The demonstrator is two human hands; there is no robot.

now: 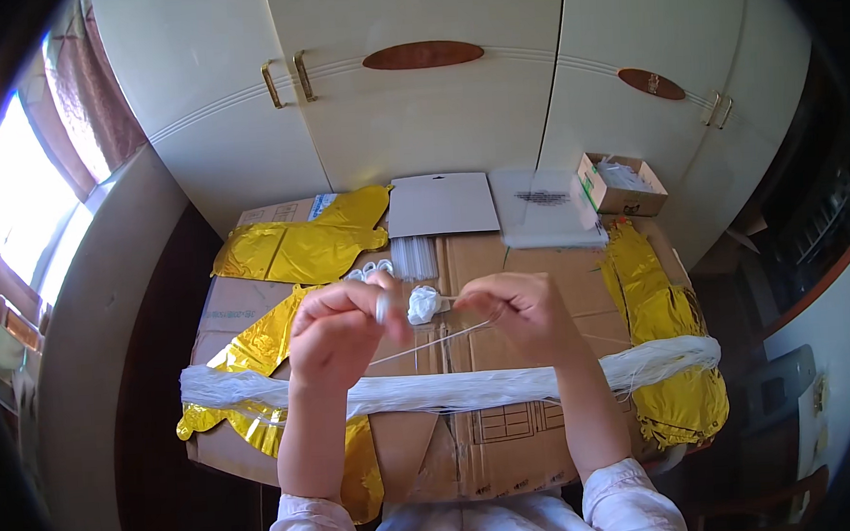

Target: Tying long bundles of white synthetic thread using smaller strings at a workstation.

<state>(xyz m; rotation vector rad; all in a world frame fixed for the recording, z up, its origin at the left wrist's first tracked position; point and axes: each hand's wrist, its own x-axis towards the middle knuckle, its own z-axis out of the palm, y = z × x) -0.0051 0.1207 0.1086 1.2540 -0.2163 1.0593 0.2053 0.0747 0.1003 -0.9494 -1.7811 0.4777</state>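
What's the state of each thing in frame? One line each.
left hand: raised, fingers pinched on the white balloon.
right hand: raised, pinching the thin white string.
white balloon: deflated, crumpled, held between both hands.
thin white string: taut, running from the hands.
white string bundle: lying stretched across the cardboard box.
gold foil balloons: deflated, flat.
cardboard box: closed, used as worktop.
small box: open.
cupboard doors: shut.
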